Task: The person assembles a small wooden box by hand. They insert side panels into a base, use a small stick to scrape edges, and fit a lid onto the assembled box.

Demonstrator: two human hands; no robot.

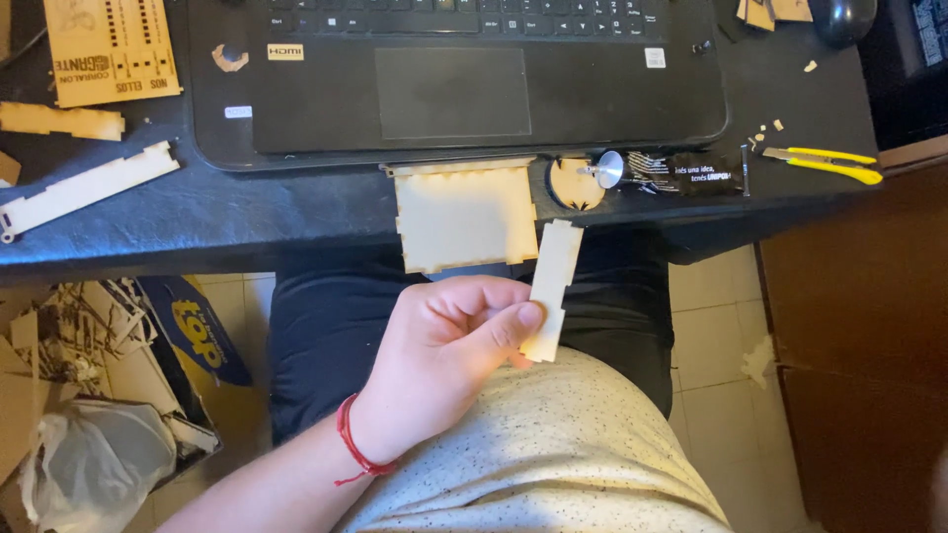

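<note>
Nearest the camera, the left hand (444,360) rises from the lower left, a red cord (353,446) around its wrist. Its fingers are curled in and the thumb presses a strip (552,288) of pale cut wood against them, so the hand is closed on the strip's lower end. The strip stands almost upright, tilted slightly to the right, above the lap and a light speckled shirt (553,454), with its upper end reaching up to the desk's near edge. The right hand is out of view.

Just left of the strip's top, a flat wooden panel (462,215) with notched edges lies on the black desk (247,212) and juts out past its edge. To the right of the panel sit a small round wooden disc (575,184), a small metal tool (607,169) and a dark wrapper (706,174). Farther right lies a yellow cutter (825,162).

Beyond these, a black laptop (454,94) fills the middle of the desk. To its left lie a long notched piece (89,188) and other wooden cut-outs (109,49).

Down on the floor at left are scraps (89,345) and a plastic bag (89,464).
</note>
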